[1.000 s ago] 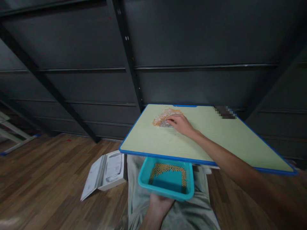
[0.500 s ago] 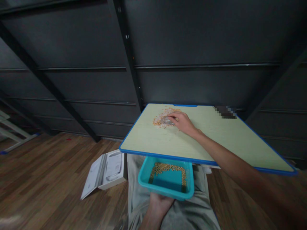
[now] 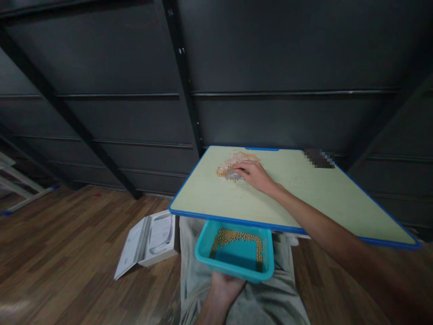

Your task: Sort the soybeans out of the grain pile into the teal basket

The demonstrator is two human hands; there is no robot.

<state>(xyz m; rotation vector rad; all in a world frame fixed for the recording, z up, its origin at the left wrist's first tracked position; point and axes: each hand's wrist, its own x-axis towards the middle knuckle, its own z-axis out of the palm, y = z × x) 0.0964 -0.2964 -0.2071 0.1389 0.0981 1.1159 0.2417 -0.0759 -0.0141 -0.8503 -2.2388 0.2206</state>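
Note:
A pile of yellow soybeans mixed with whitish grains lies spread near the far left of the small table. Over the pile's right side is my right hand, its thumb and fingers closed together at the grains; whatever is between the fingertips is too small to make out. My left hand grips a teal plastic basket at its near side, fingers hidden underneath. Soybeans line the basket's far side and both side edges, and its teal bottom shows in the middle. The basket hangs over my lap, just below the table's near edge.
The pale tabletop has a blue rim. A dark, pixelated object lies at its far right corner. An open white box sits on the wooden floor to the left. Behind the table rises a dark panelled wall.
My right hand has shifted slightly at the pile, its fingertips a little to the left and lower. The grains beneath have moved slightly. My left hand and the basket stay put.

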